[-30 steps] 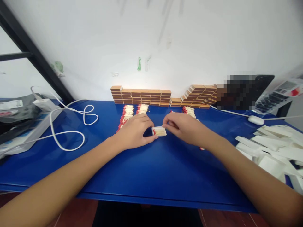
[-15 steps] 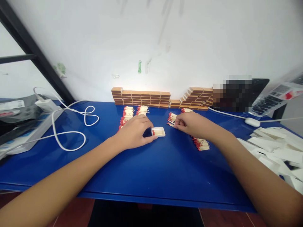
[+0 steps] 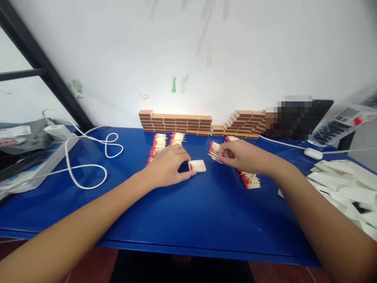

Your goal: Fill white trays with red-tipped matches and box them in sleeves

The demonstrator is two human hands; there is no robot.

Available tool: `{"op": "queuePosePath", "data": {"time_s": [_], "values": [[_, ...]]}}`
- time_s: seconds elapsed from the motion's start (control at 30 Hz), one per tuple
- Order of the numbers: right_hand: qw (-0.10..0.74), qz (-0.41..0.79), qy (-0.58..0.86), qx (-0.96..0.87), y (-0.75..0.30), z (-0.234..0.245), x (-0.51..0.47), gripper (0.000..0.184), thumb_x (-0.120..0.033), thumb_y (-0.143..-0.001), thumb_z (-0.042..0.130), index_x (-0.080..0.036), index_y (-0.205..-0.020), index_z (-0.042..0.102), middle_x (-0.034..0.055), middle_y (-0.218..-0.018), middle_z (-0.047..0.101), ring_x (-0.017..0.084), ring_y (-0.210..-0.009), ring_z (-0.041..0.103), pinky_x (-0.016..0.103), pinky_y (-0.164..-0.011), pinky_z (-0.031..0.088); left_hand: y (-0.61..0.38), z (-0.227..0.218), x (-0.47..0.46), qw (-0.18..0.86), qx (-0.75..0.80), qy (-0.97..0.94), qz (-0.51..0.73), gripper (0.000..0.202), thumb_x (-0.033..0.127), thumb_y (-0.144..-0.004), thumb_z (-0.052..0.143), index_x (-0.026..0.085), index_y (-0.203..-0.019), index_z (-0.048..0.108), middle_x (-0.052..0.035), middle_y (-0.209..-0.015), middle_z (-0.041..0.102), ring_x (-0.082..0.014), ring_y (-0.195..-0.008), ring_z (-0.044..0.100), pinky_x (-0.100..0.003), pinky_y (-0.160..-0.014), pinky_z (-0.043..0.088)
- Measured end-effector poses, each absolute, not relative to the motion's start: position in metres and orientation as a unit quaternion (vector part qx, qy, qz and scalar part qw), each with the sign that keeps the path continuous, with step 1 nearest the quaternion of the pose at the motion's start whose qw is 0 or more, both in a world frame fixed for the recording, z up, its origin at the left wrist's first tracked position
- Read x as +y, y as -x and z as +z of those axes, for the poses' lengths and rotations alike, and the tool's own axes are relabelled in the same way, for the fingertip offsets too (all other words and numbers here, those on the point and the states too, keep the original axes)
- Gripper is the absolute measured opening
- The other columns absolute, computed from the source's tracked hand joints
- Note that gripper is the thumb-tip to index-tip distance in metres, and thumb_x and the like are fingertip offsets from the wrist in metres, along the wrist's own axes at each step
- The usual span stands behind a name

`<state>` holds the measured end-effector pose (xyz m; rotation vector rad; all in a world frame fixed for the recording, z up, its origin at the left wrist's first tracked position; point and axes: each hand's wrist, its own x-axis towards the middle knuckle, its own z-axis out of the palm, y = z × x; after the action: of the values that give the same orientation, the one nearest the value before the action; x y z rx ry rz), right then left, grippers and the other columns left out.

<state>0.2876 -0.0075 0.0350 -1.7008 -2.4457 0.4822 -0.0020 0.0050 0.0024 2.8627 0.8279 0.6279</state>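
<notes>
A small white matchbox tray (image 3: 201, 169) with several red-tipped matches lying in it rests on the blue tabletop. The thumb and fingers of my left hand (image 3: 169, 167) grip its left end. My right hand (image 3: 237, 154) is closed in a pinch at the near edge of a small pile of matches (image 3: 214, 147), with matchstick ends at its fingertips. How many it pinches is hidden. More matches (image 3: 249, 181) lie under and in front of the right hand. Two rows of matches (image 3: 159, 142) lie behind my left hand, which partly covers them.
Brown matchboxes (image 3: 176, 123) are stacked along the wall, with a second, stepped stack (image 3: 244, 120) to the right. White card pieces (image 3: 338, 181) heap at the right. A white cable (image 3: 104, 173) loops at the left; another, with an inline white block (image 3: 313, 153), runs right.
My right hand's fingers have shifted slightly at the edge of the match pile. My left hand stays at the tray. The view has tilted very slightly.
</notes>
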Motion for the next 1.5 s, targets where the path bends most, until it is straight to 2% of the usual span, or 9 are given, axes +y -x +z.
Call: {"op": "queuePosePath", "data": {"time_s": [0.17,0.33,0.53,0.77,1.3,1.5], "values": [[0.107,0.185,0.528,-0.822,-0.276,0.037,-0.015,0.026,-0.045,-0.097,0.061,-0.024,-0.083,0.065,0.0014,-0.072,0.067,0.017,-0.063,0.056,0.030,-0.060,0.040,0.002,0.003,0.004,0.047,0.275,-0.939,0.204,0.025,0.041,-0.099,0.076,0.017,-0.102,0.073,-0.0097,-0.102,0.077,-0.0287,-0.104,0.069,-0.044,-0.095,0.055],[0.113,0.182,0.498,-0.840,-0.265,0.037,-0.021,0.023,-0.041,-0.098,0.062,-0.024,-0.084,0.067,0.0010,-0.073,0.067,0.017,-0.064,0.057,0.030,-0.059,0.038,0.002,0.004,0.003,0.058,0.268,-0.939,0.207,0.024,0.040,-0.099,0.076,0.017,-0.107,0.073,-0.0099,-0.106,0.078,-0.0287,-0.107,0.070,-0.044,-0.096,0.055],[0.100,0.118,0.481,-0.863,-0.256,0.027,-0.022,0.015,-0.029,-0.098,0.062,-0.023,-0.085,0.066,0.0013,-0.076,0.067,0.017,-0.067,0.056,0.030,-0.061,0.035,0.001,0.003,0.003,0.058,0.260,-0.939,0.217,0.023,0.041,-0.099,0.074,0.018,-0.102,0.073,-0.0097,-0.106,0.077,-0.0278,-0.104,0.069,-0.044,-0.097,0.055],[0.095,0.065,0.461,-0.880,-0.250,0.019,-0.026,0.011,-0.022,-0.098,0.063,-0.022,-0.087,0.063,0.0030,-0.085,0.069,0.017,-0.072,0.057,0.029,-0.065,0.035,0.001,0.002,0.003,0.061,0.261,-0.941,0.208,0.026,0.043,-0.100,0.073,0.017,-0.102,0.072,-0.0101,-0.107,0.077,-0.0279,-0.104,0.069,-0.045,-0.097,0.055],[0.118,0.047,0.467,-0.875,-0.248,0.018,-0.027,0.008,-0.019,-0.095,0.063,-0.022,-0.089,0.065,0.0032,-0.087,0.069,0.017,-0.072,0.057,0.029,-0.064,0.034,0.000,0.003,0.002,0.068,0.259,-0.942,0.204,0.024,0.042,-0.100,0.073,0.018,-0.101,0.072,-0.0105,-0.106,0.076,-0.0286,-0.105,0.070,-0.045,-0.096,0.055],[0.145,0.058,0.497,-0.854,-0.260,0.033,-0.023,0.011,-0.026,-0.095,0.063,-0.023,-0.086,0.067,0.0025,-0.078,0.068,0.018,-0.069,0.059,0.030,-0.064,0.037,0.001,0.003,0.003,0.068,0.260,-0.942,0.203,0.024,0.041,-0.100,0.073,0.018,-0.104,0.072,-0.0101,-0.106,0.076,-0.0281,-0.105,0.069,-0.044,-0.097,0.055]]}}
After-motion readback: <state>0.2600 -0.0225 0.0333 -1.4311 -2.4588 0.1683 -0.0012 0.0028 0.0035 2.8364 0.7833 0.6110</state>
